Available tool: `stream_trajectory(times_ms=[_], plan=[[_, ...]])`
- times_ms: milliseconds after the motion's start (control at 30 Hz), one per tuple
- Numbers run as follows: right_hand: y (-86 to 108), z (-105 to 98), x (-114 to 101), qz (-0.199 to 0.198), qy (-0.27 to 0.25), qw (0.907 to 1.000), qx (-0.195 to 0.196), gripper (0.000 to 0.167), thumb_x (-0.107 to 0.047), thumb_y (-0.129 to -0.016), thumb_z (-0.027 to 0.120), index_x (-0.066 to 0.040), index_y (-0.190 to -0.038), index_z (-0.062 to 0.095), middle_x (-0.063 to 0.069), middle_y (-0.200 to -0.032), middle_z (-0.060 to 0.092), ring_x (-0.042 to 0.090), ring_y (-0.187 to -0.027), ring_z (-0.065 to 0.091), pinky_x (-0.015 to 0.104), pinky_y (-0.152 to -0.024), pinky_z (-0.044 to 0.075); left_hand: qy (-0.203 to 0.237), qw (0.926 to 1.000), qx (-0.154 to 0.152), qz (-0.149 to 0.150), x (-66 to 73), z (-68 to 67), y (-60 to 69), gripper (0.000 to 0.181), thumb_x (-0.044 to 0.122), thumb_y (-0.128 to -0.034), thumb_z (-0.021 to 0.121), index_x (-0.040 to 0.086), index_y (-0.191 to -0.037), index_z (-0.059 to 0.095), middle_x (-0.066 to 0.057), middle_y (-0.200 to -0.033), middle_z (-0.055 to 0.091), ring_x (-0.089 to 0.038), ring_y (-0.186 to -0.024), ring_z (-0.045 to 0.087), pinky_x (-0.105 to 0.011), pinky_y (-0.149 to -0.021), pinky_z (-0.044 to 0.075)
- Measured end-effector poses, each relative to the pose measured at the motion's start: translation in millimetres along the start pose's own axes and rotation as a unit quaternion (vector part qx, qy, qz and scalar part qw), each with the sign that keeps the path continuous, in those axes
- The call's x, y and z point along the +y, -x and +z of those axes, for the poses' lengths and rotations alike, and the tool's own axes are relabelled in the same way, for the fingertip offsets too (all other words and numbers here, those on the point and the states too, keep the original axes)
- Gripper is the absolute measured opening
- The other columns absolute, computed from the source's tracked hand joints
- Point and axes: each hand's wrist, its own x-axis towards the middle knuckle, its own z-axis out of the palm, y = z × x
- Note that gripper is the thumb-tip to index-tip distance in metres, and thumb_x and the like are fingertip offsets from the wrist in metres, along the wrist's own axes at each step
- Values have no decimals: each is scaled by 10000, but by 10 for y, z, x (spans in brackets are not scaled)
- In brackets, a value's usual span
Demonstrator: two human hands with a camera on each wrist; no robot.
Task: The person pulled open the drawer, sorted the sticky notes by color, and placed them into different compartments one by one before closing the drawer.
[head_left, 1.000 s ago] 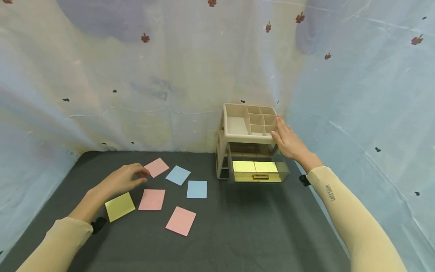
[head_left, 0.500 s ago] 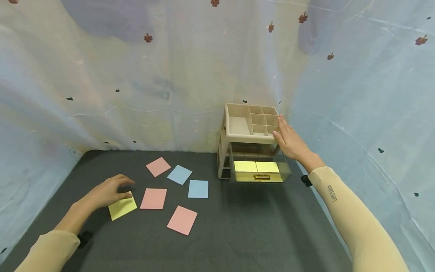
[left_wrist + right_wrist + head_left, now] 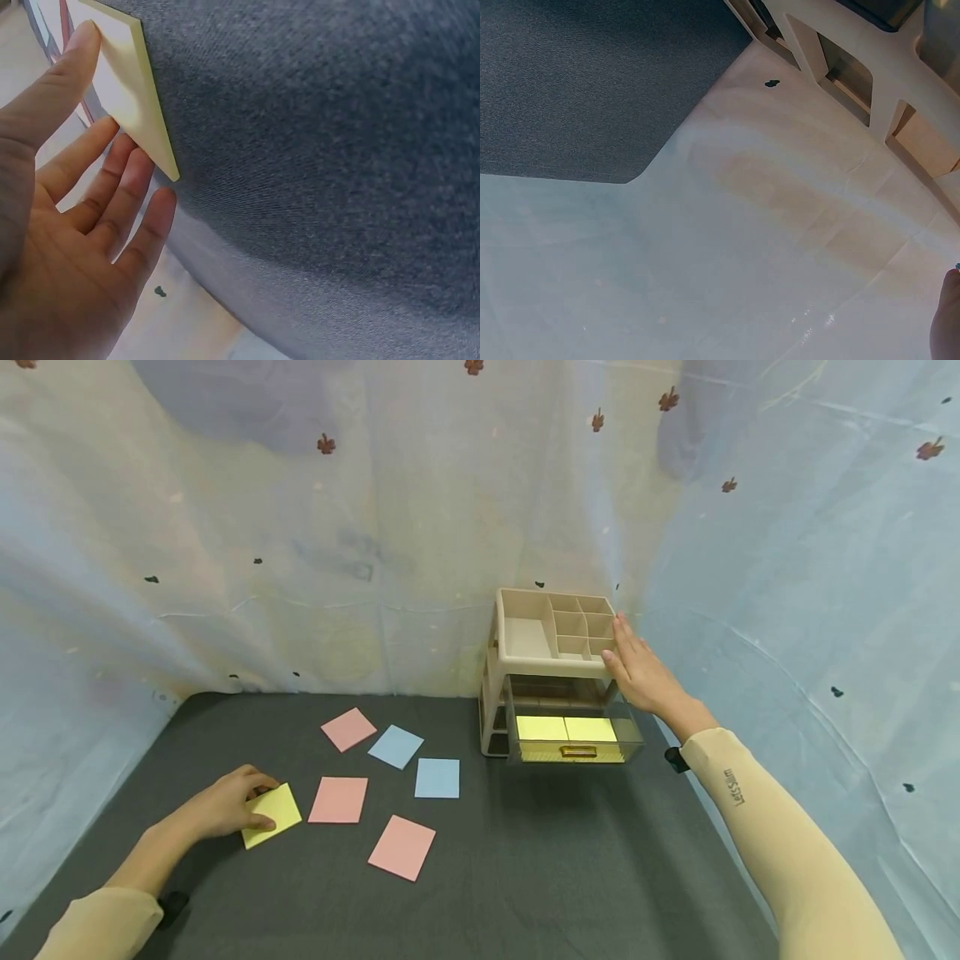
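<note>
My left hand (image 3: 230, 803) is at a yellow sticky note pad (image 3: 280, 807) lying on the dark table, with thumb and fingers on either side. In the left wrist view, the thumb and index fingertip touch this pad (image 3: 131, 75); the other fingers fan out along its edge. A beige desktop organizer (image 3: 504, 665) stands at the back right. Its clear drawer (image 3: 628, 739) is pulled out and holds yellow pads (image 3: 542, 727) side by side. My right hand (image 3: 640, 672) rests with straight fingers against the organizer's right side. Only a finger edge shows in the right wrist view.
Pink sticky notes (image 3: 338, 800) and blue sticky notes (image 3: 437, 777) lie loosely spread between the left hand and the organizer. The organizer's top has several small compartments (image 3: 572, 625). A pale patterned cloth (image 3: 420, 527) hangs behind and at both sides.
My left hand has moved left and toward me, from beside the far pink note down to the yellow pad. The right hand stays against the organizer.
</note>
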Motion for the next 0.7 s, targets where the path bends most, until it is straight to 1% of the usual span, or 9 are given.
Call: stream_trajectory(times_ms=[200,333,467,600,700], plan=[[13,-7,-2,37,-16,10000,-26,738,-492,-1137,177,-37,-1645,-106,127,-1729,-144,322,-1600,-60,584,-1267,55,142,9997,166,113,-5,9,17,657,298,-736,956,-75,-1208,692,-127,-1057,603,-288,-933,599,-485,-785,521],[10,-13,-6,11,-16,10000,-16,736,-485,-1139,179,-28,-1644,-101,146,-1729,-132,334,-1599,-53,602,-1261,68,186,9993,274,168,-14,30,16,638,263,-722,965,-80,-1187,695,-114,-1028,598,-268,-909,588,-464,-775,515],[15,-21,-13,43,11,10000,-33,729,-477,-1140,178,-33,-1643,-108,143,-1729,-133,337,-1598,-52,603,-1261,69,239,9991,329,141,-21,45,8,631,237,-716,970,-89,-1175,685,-136,-1033,591,-261,-904,578,-453,-772,509],[22,-25,-18,45,-6,10000,-51,729,-474,-1141,177,-30,-1640,-113,131,-1726,-152,341,-1596,-59,595,-1263,52,416,9984,368,41,-10,51,13,630,210,-728,964,-103,-1175,649,-184,-1058,573,-283,-920,566,-467,-778,506],[25,-25,-20,37,-3,10000,-39,731,-478,-1140,175,-29,-1640,-114,149,-1726,-139,344,-1596,-57,586,-1267,48,538,9977,403,-22,9,53,17,627,180,-734,960,-109,-1169,613,-214,-1075,560,-301,-935,565,-475,-785,503]])
